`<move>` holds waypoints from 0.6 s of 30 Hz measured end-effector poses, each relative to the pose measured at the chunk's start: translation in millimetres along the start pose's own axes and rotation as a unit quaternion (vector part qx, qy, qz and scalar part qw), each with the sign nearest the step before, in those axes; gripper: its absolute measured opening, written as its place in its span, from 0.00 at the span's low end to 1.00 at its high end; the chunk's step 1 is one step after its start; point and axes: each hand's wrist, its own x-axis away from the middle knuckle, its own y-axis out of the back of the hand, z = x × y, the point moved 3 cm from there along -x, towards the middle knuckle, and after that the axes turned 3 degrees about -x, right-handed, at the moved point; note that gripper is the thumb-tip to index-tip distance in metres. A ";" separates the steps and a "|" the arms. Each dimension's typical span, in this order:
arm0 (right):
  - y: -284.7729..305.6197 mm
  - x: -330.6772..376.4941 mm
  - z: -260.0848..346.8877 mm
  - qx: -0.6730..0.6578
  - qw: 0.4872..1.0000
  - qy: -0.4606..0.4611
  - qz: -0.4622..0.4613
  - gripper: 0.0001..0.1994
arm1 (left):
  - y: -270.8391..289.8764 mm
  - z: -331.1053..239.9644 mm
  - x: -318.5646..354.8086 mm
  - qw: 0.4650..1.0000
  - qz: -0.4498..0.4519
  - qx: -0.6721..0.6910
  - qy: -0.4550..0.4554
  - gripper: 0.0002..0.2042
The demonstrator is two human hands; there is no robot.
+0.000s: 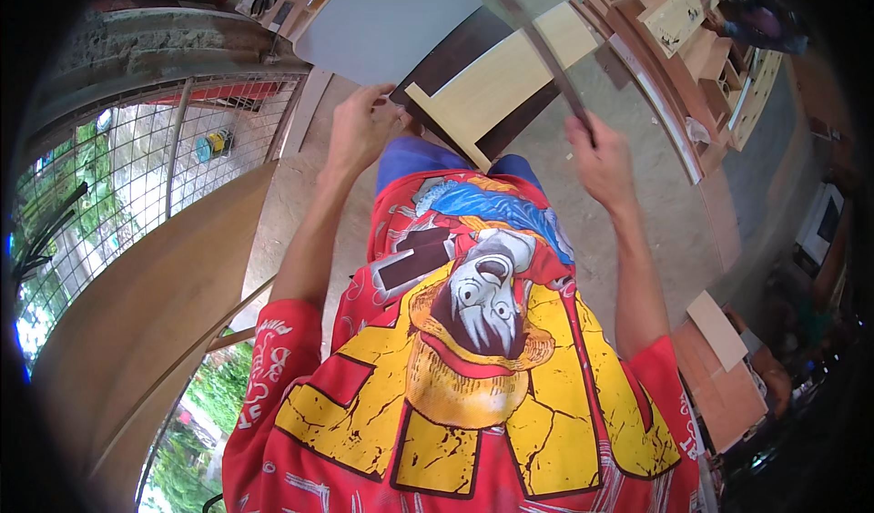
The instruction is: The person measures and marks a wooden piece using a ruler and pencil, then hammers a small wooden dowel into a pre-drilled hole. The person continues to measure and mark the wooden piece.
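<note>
My right hand [603, 160] is closed around the near end of a long, thin, dark strip-like tool [544, 50]. It slants away to the upper left, and motion blur hides its exact kind. A pale wooden panel [510, 81] with a crosspiece at its near end lies over a dark brown board [460, 50] in front of my thighs. My left hand [360, 129] is at the left corner of that dark board, its fingers curled. Whether they grip the corner or some small thing, I cannot make out.
A grey-white rounded panel [391, 17] stands beyond the boards. Wooden frames and planks [678, 49] are stacked at the far right. Wire mesh [173, 140] and a large curved brown board [155, 304] are on my left. Wood pieces [724, 367] lie at the lower right.
</note>
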 end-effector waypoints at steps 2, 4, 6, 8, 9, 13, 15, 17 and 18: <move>25.1 39.8 -47.5 0.051 0.996 -0.069 -0.018 0.20 | -17.5 7.7 -4.8 0.988 -0.013 0.123 0.091 0.20; 31.0 82.4 -79.6 0.038 0.989 -0.125 -0.062 0.23 | -33.0 12.4 -5.5 0.950 -0.057 0.245 0.183 0.20; 24.1 122.4 -105.8 0.028 0.981 -0.170 -0.090 0.24 | -47.1 17.8 -6.8 0.881 -0.130 0.367 0.269 0.18; 10.1 159.2 -123.8 0.020 0.971 -0.208 -0.113 0.25 | -65.4 17.2 -3.3 0.887 -0.134 0.346 0.275 0.17; 1.0 174.5 -130.3 0.014 0.966 -0.224 -0.125 0.25 | -68.8 17.2 -2.3 0.889 -0.139 0.335 0.279 0.16; -36.9 221.3 -146.6 -0.073 0.945 -0.267 -0.174 0.25 | -77.7 2.8 8.7 0.873 -0.132 0.390 0.261 0.15; -46.0 231.1 -151.7 -0.066 0.945 -0.281 -0.153 0.24 | -75.8 -1.7 14.6 0.877 -0.124 0.390 0.251 0.15; -57.1 219.1 -142.1 -0.049 0.950 -0.277 -0.135 0.24 | -63.1 6.4 6.5 0.872 -0.108 0.395 0.267 0.16; -58.3 213.1 -137.4 -0.049 0.951 -0.273 -0.135 0.24 | -57.2 9.6 2.1 0.870 -0.100 0.398 0.274 0.16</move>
